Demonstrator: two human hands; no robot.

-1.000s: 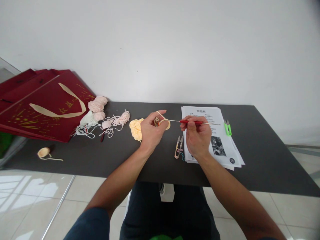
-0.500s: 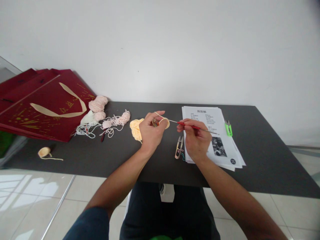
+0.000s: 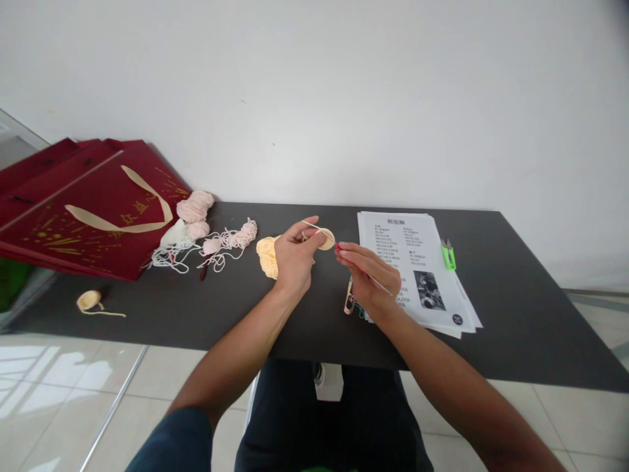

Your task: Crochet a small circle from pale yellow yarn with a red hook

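Observation:
Between thumb and fingers, my left hand (image 3: 296, 255) pinches a small cream crochet piece (image 3: 325, 240), with a strand of yarn running over the index finger. My right hand (image 3: 369, 272) is closed around a crochet hook (image 3: 337, 247) with a red grip; its thin metal shaft shows below the fingers. The hook's tip is close against the piece's right edge; whether it is inside a stitch I cannot tell. Just behind my left hand lies a pale yellow yarn ball (image 3: 266, 257). Thread snips (image 3: 348, 298) are partly covered by my right hand.
Printed sheets (image 3: 393, 229) lie on the right of the dark table (image 3: 511, 295), with green snips (image 3: 448, 254) at their edge. Pink yarn (image 3: 195, 206) and loose white strands sit by dark red bags (image 3: 98, 203). A small cream crocheted cup (image 3: 89, 300) rests front left.
My right hand has moved left, bringing the hook up to the crochet piece and turning it more upright. The taut strand between the hands has shortened. My left hand stays nearly in place.

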